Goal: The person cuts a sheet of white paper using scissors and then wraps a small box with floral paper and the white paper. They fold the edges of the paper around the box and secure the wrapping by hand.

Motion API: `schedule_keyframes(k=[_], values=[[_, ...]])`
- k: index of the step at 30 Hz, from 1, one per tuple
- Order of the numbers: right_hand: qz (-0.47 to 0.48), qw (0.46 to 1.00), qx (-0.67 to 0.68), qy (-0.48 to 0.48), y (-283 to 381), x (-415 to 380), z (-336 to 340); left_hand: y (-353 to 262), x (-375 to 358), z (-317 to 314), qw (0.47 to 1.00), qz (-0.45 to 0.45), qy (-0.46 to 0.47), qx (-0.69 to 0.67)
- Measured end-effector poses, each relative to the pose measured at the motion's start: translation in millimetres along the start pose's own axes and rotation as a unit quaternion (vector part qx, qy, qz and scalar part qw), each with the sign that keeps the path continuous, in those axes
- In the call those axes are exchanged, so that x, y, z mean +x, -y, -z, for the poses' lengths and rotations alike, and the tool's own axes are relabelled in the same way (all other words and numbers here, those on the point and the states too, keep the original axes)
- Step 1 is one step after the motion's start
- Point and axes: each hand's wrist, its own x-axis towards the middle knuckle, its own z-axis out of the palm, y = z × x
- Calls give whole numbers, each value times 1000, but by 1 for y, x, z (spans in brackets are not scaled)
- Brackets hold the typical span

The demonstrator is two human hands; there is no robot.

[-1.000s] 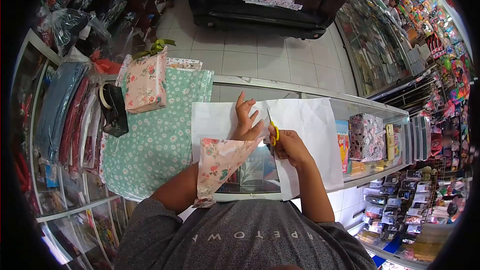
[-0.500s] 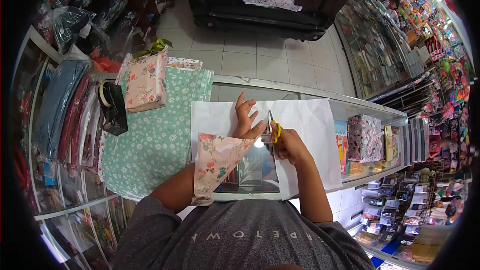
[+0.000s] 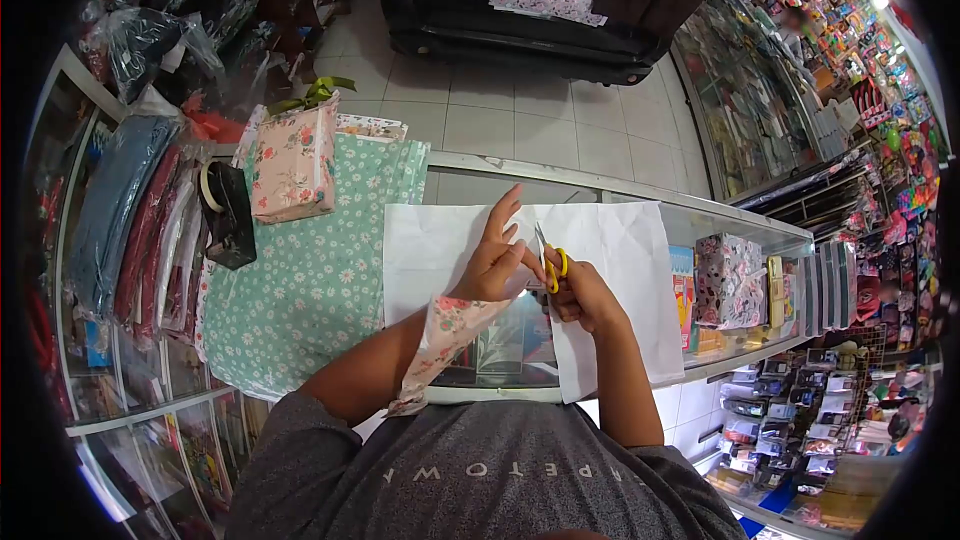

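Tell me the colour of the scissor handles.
Yellow: the scissor handles show best in the head view.

I now have the left hand [image 3: 493,265] turned more edge-on, its index finger straighter toward the far side. The floral paper [image 3: 455,335] beside it sits nearer and looks narrower, baring the wrist; the scissors [image 3: 556,270] show more blade.

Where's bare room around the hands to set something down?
Free: white paper between right hand and orange booklet; green daisy sheet below the tape dispenser. Crowded: the middle, with left hand, yellow scissors and pink floral paper.
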Motion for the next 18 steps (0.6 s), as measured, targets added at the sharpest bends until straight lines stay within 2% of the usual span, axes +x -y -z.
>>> schedule_keyframes(k=[3,6,12,16,18], values=[[-5,1000,-7,-4,1,-2,-1,-4,-1,0,1000,-2,17,6],[-14,1000,-5,-9,1,-2,0,-1,2,-3,999,24,-26,-32],[-1,1000,-2,9,0,-2,2,3,-1,-4,989,80,-41,-115],[1,1000,-8,3,4,-1,0,-14,4,-9,992,41,-70,-96],[-2,1000,8,13,4,3,1,-12,1,-7,996,7,-38,-78]])
